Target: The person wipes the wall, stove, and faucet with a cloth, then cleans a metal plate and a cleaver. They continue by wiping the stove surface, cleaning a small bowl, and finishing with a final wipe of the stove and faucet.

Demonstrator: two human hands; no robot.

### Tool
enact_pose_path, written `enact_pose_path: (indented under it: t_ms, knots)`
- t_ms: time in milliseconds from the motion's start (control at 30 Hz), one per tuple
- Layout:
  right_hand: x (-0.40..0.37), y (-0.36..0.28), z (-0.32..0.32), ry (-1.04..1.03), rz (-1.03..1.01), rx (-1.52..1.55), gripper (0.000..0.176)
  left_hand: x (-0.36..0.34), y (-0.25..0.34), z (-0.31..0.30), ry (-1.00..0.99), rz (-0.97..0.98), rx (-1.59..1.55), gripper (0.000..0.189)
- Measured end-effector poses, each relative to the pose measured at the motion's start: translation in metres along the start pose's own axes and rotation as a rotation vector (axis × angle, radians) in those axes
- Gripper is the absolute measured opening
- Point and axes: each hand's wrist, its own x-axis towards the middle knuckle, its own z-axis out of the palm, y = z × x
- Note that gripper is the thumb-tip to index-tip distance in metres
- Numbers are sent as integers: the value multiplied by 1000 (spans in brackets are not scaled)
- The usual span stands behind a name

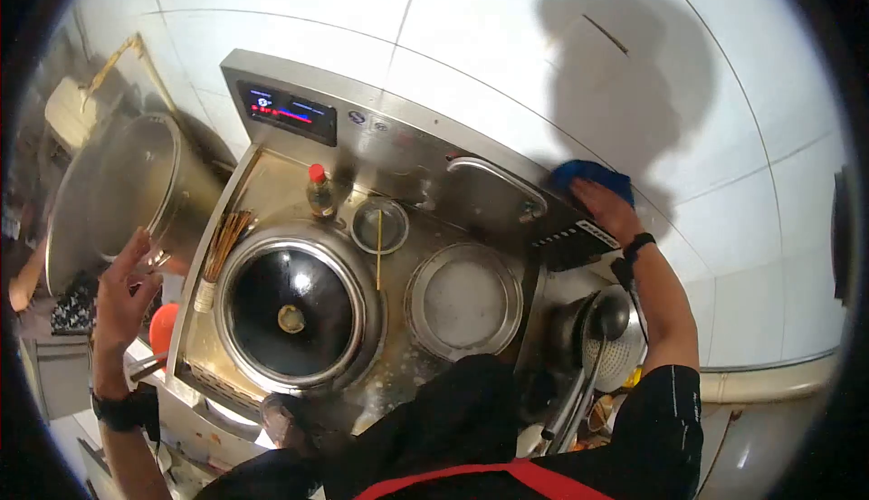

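My right hand presses a blue cloth against the white tiled wall, at the right end of the steel stove's raised back panel. Part of the cloth is hidden under the fingers. Over on the left, my left hand is raised with its fingers apart and holds nothing. It is nearest to a large steel pot, whose rim lies just beyond the fingertips. Between my hands, a wok with a dark inside or lid sits on the stove beside a basin of whitish, foamy liquid.
A red-capped bottle, a small bowl with a thin stick across it and a bamboo brush surround the wok. A tap juts from the panel. Ladles and a strainer stand at right. Another person's arm shows far left.
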Motion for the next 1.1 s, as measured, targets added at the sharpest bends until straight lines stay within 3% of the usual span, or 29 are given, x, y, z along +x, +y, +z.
enact_pose_path:
  t_ms: [100,133,200,233,267,333,467,500,533,633,767,867,933,967,1100]
  knots:
    - [114,-75,-57,232,-351,104,43,-4,-13,-1,32,17,-21,64]
    - [148,-94,-63,167,-289,338,42,-3,-17,-2,26,49,8,64]
    - [225,-123,-70,255,-426,-47,44,0,-19,-1,25,34,-18,64]
    - [252,-151,-91,215,-381,-16,44,0,-19,0,15,23,-42,63]
    - [276,-175,-107,323,-451,-52,42,-1,-18,0,42,14,-40,63]
    - [339,-207,-119,324,-412,168,42,-4,-13,-1,62,23,4,62]
    - [426,-267,-145,343,-444,112,41,-16,-32,-8,50,16,101,65]
    - [451,-275,-143,389,-481,28,42,-19,-44,-11,84,167,139,66]
    - [467,-286,-147,438,-511,-48,42,-22,-36,-17,22,20,34,67]
    - [515,-324,-161,462,-506,-101,41,-34,-62,-24,71,112,48,68]
    - [589,-360,-165,463,-462,13,41,-51,-79,-28,96,-28,-24,63]
    - [593,-384,-190,397,-411,7,45,-56,-80,-27,89,25,17,62]
    - [586,-377,-187,384,-524,-314,54,-55,-78,-22,86,49,-113,61]
    - [585,-372,-178,389,-507,-93,64,-55,-73,-21,98,54,-111,61]
    - [525,-342,-165,375,-521,226,67,-49,-52,-12,51,112,-86,57]
